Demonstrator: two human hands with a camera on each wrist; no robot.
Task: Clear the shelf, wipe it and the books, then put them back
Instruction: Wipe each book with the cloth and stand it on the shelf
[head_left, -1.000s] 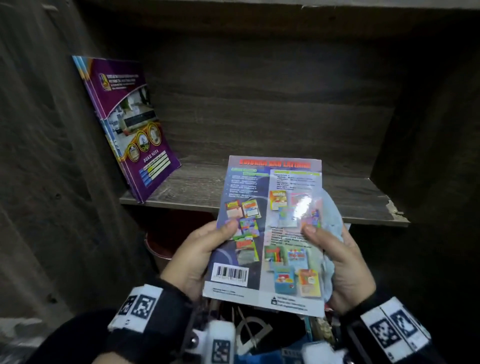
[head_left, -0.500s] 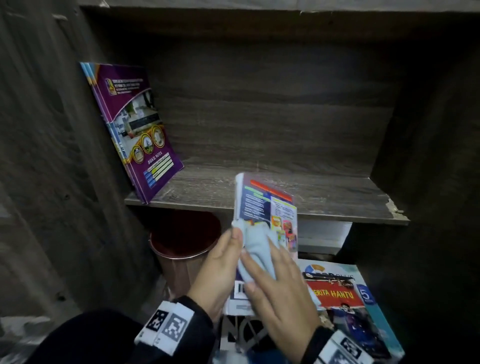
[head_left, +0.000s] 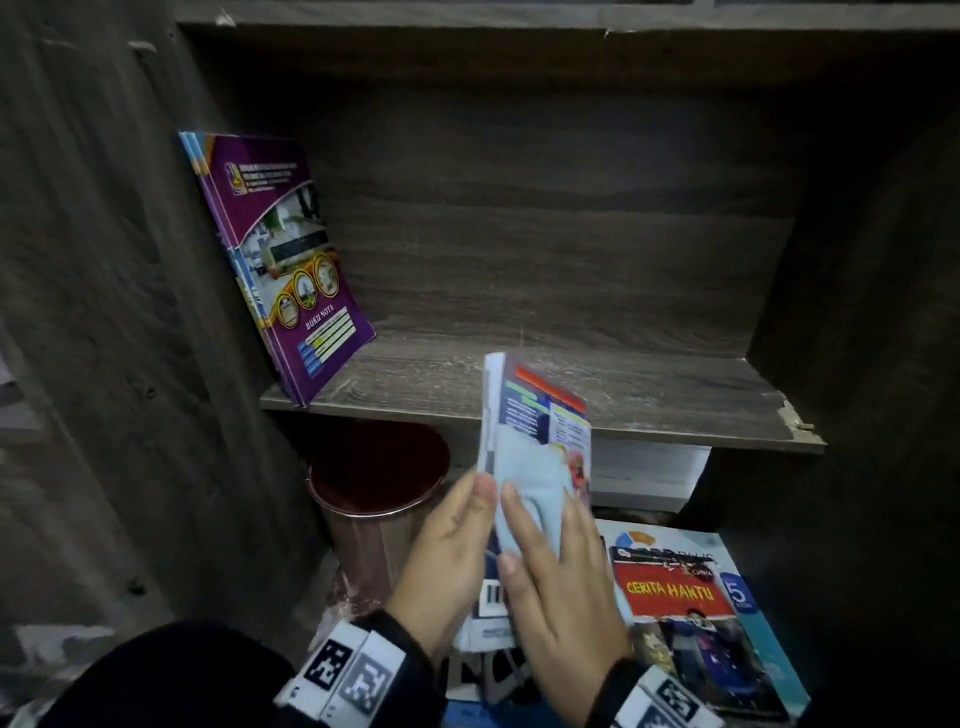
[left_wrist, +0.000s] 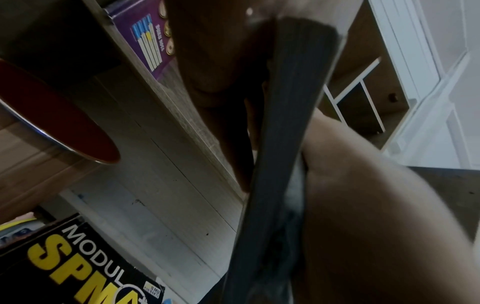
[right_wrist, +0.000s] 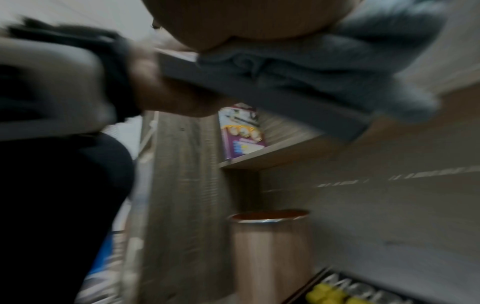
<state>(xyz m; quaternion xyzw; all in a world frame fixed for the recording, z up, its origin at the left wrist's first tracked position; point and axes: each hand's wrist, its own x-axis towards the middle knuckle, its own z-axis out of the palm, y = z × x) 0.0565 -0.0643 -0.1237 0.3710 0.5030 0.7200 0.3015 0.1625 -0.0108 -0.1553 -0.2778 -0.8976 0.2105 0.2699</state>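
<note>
Overhead, your left hand (head_left: 447, 561) grips the workbook (head_left: 540, 415) upright before the shelf (head_left: 649, 410), while your right hand (head_left: 561, 587) presses the blue cloth (head_left: 530, 483) flat-fingered against its cover. Left wrist: book's page edge (left_wrist: 285, 123) between both hands. Right wrist: cloth (right_wrist: 324, 67) bunched under your palm.

Readable text, as I look down past my hands:

- Purple notebook (head_left: 291, 270), leaning on the shelf (head_left: 649, 410): "BUKU NOTA" on the cover; the smaller print is too fine to read.
- Storybook (head_left: 691, 613) lying below the shelf: "CERITA HANTU" in yellow on a red band, and a "5" at its right edge.
- Black book (left_wrist: 78, 267) in my left wrist view: "MODUL" in white, "SPM" in large yellow letters.
</note>
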